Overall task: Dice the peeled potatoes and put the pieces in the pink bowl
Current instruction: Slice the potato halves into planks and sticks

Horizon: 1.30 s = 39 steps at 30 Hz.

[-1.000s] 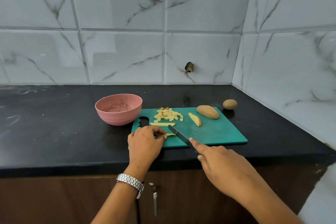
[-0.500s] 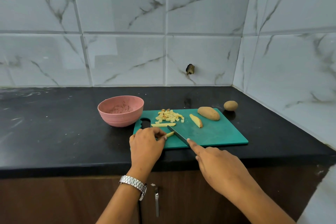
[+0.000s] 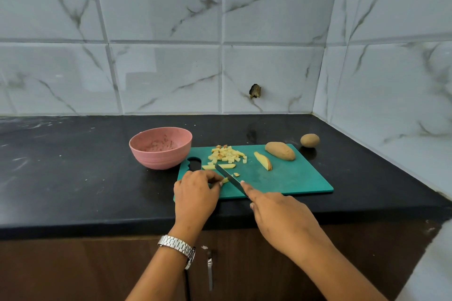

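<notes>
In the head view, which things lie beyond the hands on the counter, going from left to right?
From the left: pink bowl → diced pieces → potato wedge → long potato → small potato.

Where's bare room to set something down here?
Free: board right of the wedge, nearer than the large potato; counter left of the pink bowl. Crowded: board's left end, with dice, potato strip, knife, left hand, right hand.
</notes>
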Motion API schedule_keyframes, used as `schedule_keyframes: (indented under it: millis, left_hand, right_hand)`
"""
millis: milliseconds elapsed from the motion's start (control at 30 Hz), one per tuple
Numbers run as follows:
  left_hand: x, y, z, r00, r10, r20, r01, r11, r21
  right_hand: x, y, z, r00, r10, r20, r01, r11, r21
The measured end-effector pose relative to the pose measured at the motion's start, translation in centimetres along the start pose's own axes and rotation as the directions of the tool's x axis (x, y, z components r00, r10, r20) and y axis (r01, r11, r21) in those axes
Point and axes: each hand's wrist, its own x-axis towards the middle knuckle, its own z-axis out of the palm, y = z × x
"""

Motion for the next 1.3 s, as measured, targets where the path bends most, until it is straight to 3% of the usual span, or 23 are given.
schedule_keyframes:
  millis: [333,500,867,1133,1300]
  left_hand:
    - [-0.2,0.1,0.1,0.997,-0.043,-0.065,0.038,0.997,-0.074]
    - [-0.2,0.0,0.2,1.0,-0.005,-0.022,0.002,0.99,-0.139]
    - [-0.1,0.2,0.1,1.0,0.009,-0.023,-0.012,0.995,-0.102]
    - [-0.4,0.1,0.0,0.993,-0.083,-0.082,0.067,0.982,-0.176]
    - [-0.5,-0.1,0.1,0.995,-0.062,-0.08,0.044,0.975,-0.216]
  right_hand:
    - [-1.0,1.1,0.0,1.0,0.013,0.009,-0.012,1.0,-0.027]
    - [-1.0,1.2,-0.8,0.999,0.004,-0.036,-0.002,0.999,0.04]
    - [0.3,-1.3,0.7,1.0,0.019,-0.016,-0.02,0.999,-0.025]
    - [-0.7,-0.8,0.9,1.0,0.008,-0.021,-0.009,0.999,-0.038]
    - [-0.5,0.0,-0.3,0.999,0.026,-0.026,-0.027,0.999,-0.021]
